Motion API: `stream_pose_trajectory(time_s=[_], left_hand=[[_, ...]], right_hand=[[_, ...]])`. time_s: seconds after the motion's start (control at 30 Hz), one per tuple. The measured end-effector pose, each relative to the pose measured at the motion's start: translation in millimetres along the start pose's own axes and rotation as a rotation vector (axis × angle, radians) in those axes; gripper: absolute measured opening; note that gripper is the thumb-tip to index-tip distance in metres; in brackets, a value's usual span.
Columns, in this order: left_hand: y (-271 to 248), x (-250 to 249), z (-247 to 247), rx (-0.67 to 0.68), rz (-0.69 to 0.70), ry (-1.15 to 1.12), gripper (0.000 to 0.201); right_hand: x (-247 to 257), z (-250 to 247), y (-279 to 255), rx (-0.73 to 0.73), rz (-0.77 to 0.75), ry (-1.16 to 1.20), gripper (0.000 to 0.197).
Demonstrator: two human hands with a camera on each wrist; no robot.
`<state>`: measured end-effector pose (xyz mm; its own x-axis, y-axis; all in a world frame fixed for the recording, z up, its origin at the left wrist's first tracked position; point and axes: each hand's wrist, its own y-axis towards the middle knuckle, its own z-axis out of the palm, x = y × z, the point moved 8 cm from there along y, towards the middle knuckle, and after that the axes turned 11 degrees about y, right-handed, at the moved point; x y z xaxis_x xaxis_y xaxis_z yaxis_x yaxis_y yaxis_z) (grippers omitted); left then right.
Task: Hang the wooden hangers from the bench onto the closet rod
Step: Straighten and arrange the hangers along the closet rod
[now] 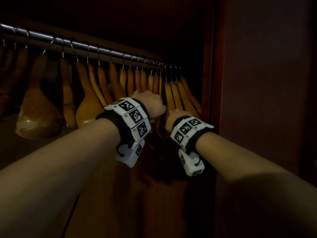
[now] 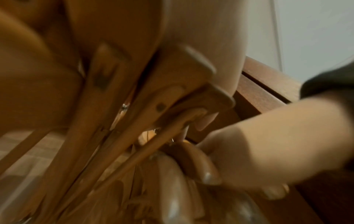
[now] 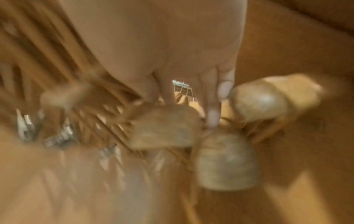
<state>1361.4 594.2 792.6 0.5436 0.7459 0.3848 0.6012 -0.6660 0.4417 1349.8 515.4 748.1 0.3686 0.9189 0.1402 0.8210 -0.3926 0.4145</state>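
Head cam is showing the whole metal closet rod (image 1: 96,48) with a long row of glossy curved wooden hangers (image 1: 103,83) hanging under it on thin wire hooks, and both hands are reaching in below its right end, next to the dark closet wall (image 1: 257,100). The left hand (image 1: 151,103) and right hand (image 1: 175,115) are burying their fingers among the hangers, so that view can't tell me the grip. The blurry left wrist cam is showing right-hand fingers (image 2: 210,175) curling round a hanger arm; the left hand's own grip I can't tell.
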Motion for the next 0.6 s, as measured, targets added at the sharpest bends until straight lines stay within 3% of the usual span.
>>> stream_pose_trajectory(time_s=[0.17, 0.3, 0.43, 0.6], left_hand=[[2.5, 0.6, 1.9, -0.005, -0.019, -0.008, 0.046], [2.8, 0.2, 1.3, -0.006, -0.020, -0.009, 0.046], [2.6, 0.7, 2.2, 0.001, -0.017, -0.003, 0.046], [2.2, 0.3, 2.3, -0.005, -0.023, 0.003, 0.046]], right_hand=[[-18.3, 6.2, 8.7, 0.026, 0.222, 0.178, 0.066], [-28.1, 3.8, 7.3, -0.022, 0.304, 0.190, 0.084], [-29.9, 6.9, 9.1, -0.101, 0.301, 0.180, 0.078], [-20.5, 10.0, 10.6, -0.073, 0.267, 0.257, 0.078]])
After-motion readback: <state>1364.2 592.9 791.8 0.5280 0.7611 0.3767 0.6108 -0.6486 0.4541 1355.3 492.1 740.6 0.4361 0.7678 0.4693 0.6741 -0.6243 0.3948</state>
